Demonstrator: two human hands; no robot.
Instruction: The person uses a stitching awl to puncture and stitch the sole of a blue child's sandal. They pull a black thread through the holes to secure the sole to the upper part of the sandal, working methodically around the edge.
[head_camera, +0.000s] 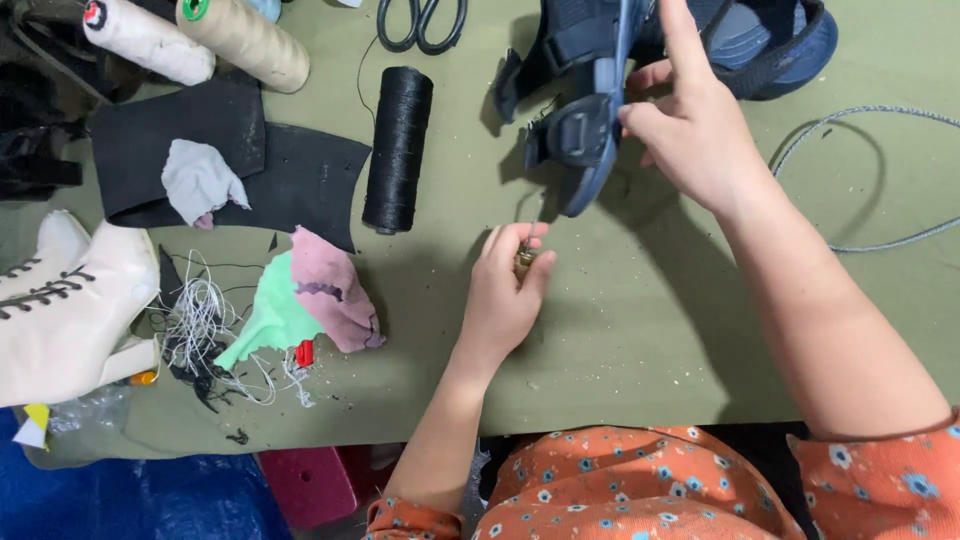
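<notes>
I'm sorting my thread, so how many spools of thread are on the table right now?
3: a black spool lying mid-table, a tan spool and a white spool at the top left edge. More may lie beyond the frame.

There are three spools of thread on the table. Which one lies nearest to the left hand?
The black spool, lying just above the left hand near the table's middle. The white spool and the beige spool lie farther away, at the top left edge.
</notes>
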